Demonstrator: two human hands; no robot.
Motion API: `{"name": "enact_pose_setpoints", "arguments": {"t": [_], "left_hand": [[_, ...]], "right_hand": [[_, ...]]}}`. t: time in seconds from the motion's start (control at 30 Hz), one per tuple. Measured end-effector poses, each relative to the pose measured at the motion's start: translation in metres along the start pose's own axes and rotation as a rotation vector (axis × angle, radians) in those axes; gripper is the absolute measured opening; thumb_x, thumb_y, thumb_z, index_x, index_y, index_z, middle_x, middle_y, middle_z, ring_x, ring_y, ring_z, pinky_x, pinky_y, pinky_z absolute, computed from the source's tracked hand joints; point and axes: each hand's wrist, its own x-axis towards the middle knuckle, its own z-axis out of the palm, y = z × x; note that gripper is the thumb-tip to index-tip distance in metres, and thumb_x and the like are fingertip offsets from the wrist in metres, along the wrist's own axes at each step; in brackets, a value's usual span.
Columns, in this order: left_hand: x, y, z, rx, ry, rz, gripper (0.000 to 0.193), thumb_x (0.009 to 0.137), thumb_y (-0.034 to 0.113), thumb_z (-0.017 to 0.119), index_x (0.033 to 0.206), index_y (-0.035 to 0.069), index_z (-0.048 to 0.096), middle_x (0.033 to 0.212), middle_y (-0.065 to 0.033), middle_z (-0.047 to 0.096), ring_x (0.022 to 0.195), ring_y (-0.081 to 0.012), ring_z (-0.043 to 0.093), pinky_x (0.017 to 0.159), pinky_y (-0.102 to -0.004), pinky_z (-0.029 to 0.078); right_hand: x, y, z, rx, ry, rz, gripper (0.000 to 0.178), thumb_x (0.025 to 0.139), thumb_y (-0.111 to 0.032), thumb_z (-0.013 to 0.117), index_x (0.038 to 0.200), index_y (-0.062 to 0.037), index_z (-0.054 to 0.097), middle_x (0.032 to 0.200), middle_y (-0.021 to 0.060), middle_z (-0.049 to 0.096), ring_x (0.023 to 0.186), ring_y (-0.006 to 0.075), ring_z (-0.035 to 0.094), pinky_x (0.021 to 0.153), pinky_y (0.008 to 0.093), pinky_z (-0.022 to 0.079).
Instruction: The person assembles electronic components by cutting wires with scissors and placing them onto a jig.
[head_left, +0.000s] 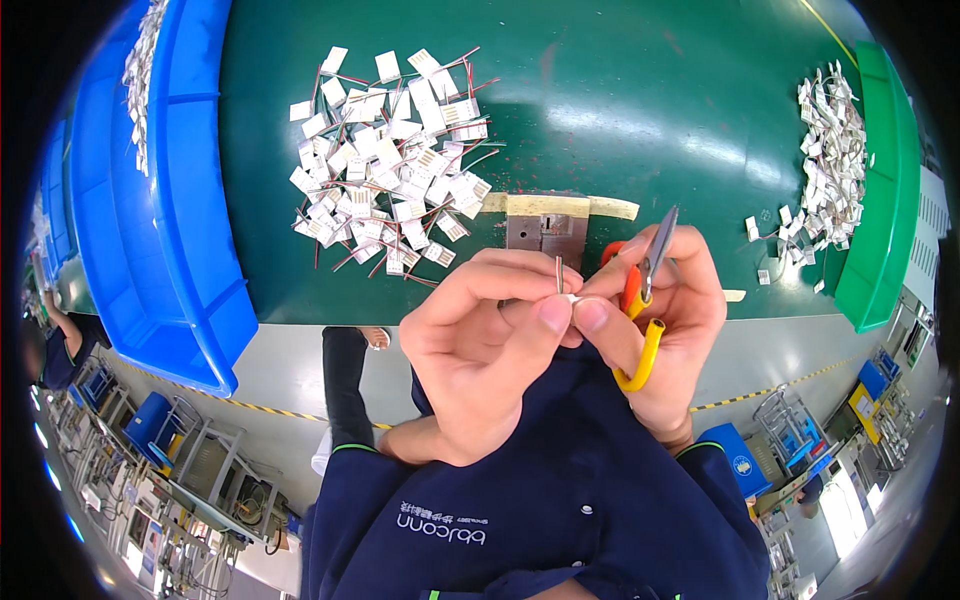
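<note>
Above the near edge of the table, my left hand (485, 340) pinches a short wired piece between thumb and fingertips. Its thin wires (559, 272) stick up past the thumb, and a bit of white shows where both thumbs meet. My right hand (675, 320) helps pinch it with thumb and finger. Scissors (632, 290) with red and yellow handles are also tucked in that hand, blades pointing up and away. Most of the wired piece is hidden by my fingers. Just beyond my hands sits a small metal fixture (524, 236) with tape (612, 208) along its far side.
A pile of white rectangular connectors (385, 160) with thin wires lies on the green table (640, 110), left of centre. At the left stands a blue bin (200, 200). More white wired pieces (832, 160) are heaped at the right against a green bin (882, 200).
</note>
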Motion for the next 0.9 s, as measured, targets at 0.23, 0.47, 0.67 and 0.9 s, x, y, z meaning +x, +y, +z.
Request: {"name": "enact_pose_setpoints", "arguments": {"t": [0.23, 0.47, 0.67, 0.9], "left_hand": [[0.002, 0.0, 0.0, -0.024, 0.02, 0.031, 0.008, 0.082, -0.008, 0.061, 0.09, -0.007, 0.06, 0.092, -0.0151, 0.062, 0.077, -0.0139, 0.06, 0.061, -0.0232, 0.051], [0.0, -0.005, 0.003, -0.047, 0.059, 0.078, 0.007, 0.081, -0.008, 0.062, 0.088, -0.006, 0.06, 0.087, -0.0129, 0.062, 0.078, -0.0139, 0.059, 0.07, -0.025, 0.047], [-0.002, -0.005, 0.001, -0.021, 0.06, 0.077, 0.006, 0.081, -0.007, 0.062, 0.087, -0.005, 0.06, 0.085, -0.0119, 0.062, 0.076, -0.0123, 0.058, 0.07, -0.0234, 0.045], [-0.002, -0.004, 0.002, -0.073, 0.058, 0.078, 0.005, 0.081, -0.007, 0.062, 0.083, -0.004, 0.059, 0.084, -0.0111, 0.06, 0.075, -0.0123, 0.057, 0.068, -0.0231, 0.044]], "right_hand": [[0.001, -0.004, -0.002, -0.096, -0.033, -0.015, 0.038, 0.074, 0.012, 0.068, 0.105, 0.0023, 0.048, 0.083, 0.0133, 0.065, 0.074, 0.0151, 0.065, 0.065, 0.025, 0.054], [-0.001, -0.007, -0.005, -0.186, -0.076, -0.01, 0.038, 0.072, 0.013, 0.068, 0.104, 0.0025, 0.05, 0.087, 0.0114, 0.065, 0.079, 0.013, 0.066, 0.069, 0.0236, 0.053], [-0.002, -0.009, -0.007, -0.188, -0.111, 0.038, 0.036, 0.072, 0.014, 0.067, 0.102, 0.0027, 0.051, 0.09, 0.0105, 0.065, 0.082, 0.012, 0.065, 0.072, 0.0223, 0.052], [0.005, -0.014, -0.009, -0.167, -0.172, 0.078, 0.034, 0.072, 0.015, 0.066, 0.101, 0.0033, 0.052, 0.09, 0.0103, 0.065, 0.082, 0.0131, 0.065, 0.071, 0.0224, 0.051]]}}
